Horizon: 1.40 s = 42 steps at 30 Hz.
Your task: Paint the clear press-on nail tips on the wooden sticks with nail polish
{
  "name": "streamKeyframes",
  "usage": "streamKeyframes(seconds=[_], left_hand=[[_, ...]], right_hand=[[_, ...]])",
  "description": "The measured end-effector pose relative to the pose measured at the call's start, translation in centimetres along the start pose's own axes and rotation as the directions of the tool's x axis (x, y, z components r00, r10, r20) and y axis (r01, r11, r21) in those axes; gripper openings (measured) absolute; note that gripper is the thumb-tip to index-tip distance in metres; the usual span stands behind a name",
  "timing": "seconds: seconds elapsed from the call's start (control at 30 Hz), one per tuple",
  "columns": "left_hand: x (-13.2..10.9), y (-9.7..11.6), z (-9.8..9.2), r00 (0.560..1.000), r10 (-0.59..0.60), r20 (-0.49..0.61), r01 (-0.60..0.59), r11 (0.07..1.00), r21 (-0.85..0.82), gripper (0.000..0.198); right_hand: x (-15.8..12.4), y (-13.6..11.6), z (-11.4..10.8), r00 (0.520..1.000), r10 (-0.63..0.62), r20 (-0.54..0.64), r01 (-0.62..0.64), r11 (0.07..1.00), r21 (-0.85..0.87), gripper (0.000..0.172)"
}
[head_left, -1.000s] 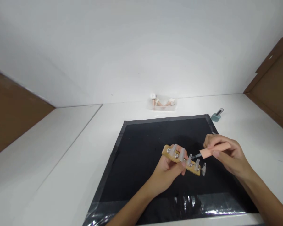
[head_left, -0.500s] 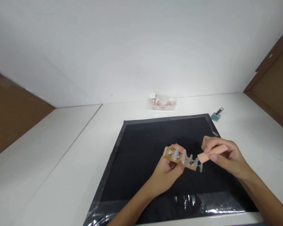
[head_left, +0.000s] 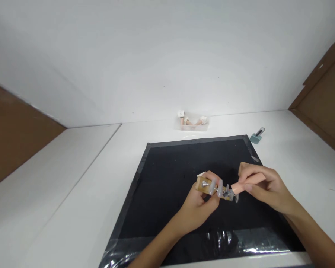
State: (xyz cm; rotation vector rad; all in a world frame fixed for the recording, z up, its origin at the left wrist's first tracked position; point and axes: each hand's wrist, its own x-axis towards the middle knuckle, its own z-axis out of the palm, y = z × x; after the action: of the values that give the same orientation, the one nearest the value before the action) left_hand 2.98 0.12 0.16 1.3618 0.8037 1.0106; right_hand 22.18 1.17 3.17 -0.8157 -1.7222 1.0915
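The left hand (head_left: 198, 205) hides part of the wooden bar (head_left: 201, 188) (brush tip (head_left: 226, 194) blurred).

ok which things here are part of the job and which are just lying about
In use:
wooden bar, in the left hand
grey nail tips, along the bar
peach brush, in the right hand
black mat, underneath

Apparently lying about:
clear box with white-capped pieces, at the back
teal item, by the mat's far right corner
pale sliver, on the mat's right edge
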Motion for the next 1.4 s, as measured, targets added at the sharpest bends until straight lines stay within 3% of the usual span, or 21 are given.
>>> streamKeyframes(seconds=[0.17,0.37,0.43,0.57,0.7,0.8,0.97,1.07,1.17,1.27,1.4], left_hand=[[-0.1,-0.1,0.0,0.999,0.037,0.030,-0.039,0.998,0.049,0.009],[-0.3,-0.2,-0.2,0.999,0.034,0.043,-0.037,0.996,0.077,0.013],[-0.3,-0.1,-0.1,0.999,0.030,0.040,-0.032,0.998,0.053,0.011],[-0.2,0.0,0.1,1.000,-0.010,0.008,0.010,0.999,-0.036,0.010],[0.0,0.1,0.3,0.994,-0.104,0.021,0.106,0.980,-0.170,0.021],[0.1,-0.2,0.3,0.989,-0.129,0.073,0.145,0.947,-0.288,0.028],[0.1,-0.9,0.5,0.982,-0.158,0.099,0.186,0.872,-0.453,0.030],[0.1,-0.8,0.6,0.970,-0.223,0.099,0.242,0.832,-0.499,0.031],[0.2,-0.4,0.8,0.955,-0.278,0.104,0.289,0.791,-0.539,0.031],[0.2,-0.2,1.0,0.946,-0.309,0.102,0.309,0.758,-0.574,0.031],[0.2,-0.1,1.0,0.932,-0.345,0.109,0.339,0.730,-0.593,0.031]], right_hand=[[0.2,-0.2,-0.3,0.996,-0.010,-0.084,0.003,0.997,-0.082,0.016],[0.2,-0.3,-0.2,0.998,-0.045,0.041,0.046,0.998,-0.030,0.021],[0.2,-0.2,-0.2,0.999,-0.032,0.003,0.033,0.997,-0.065,0.020],[0.1,0.1,-0.2,0.994,-0.025,-0.105,0.021,0.999,-0.035,0.015],[-0.1,0.1,0.1,0.997,-0.072,-0.023,0.073,0.996,0.055,0.012],[0.0,0.0,0.3,0.996,-0.093,0.010,0.093,0.996,0.006,0.010],[0.0,-0.1,0.0,0.991,-0.092,-0.100,0.081,0.990,-0.111,0.013],[0.0,-0.2,0.0,0.988,-0.114,-0.102,0.109,0.993,-0.055,0.014],[0.0,-0.4,0.3,0.987,-0.157,-0.018,0.157,0.988,-0.005,0.013],[0.0,-0.4,0.4,0.987,-0.158,0.018,0.159,0.985,-0.069,0.008],[-0.3,0.0,0.1,0.990,-0.139,-0.036,0.133,0.981,-0.141,0.007]])
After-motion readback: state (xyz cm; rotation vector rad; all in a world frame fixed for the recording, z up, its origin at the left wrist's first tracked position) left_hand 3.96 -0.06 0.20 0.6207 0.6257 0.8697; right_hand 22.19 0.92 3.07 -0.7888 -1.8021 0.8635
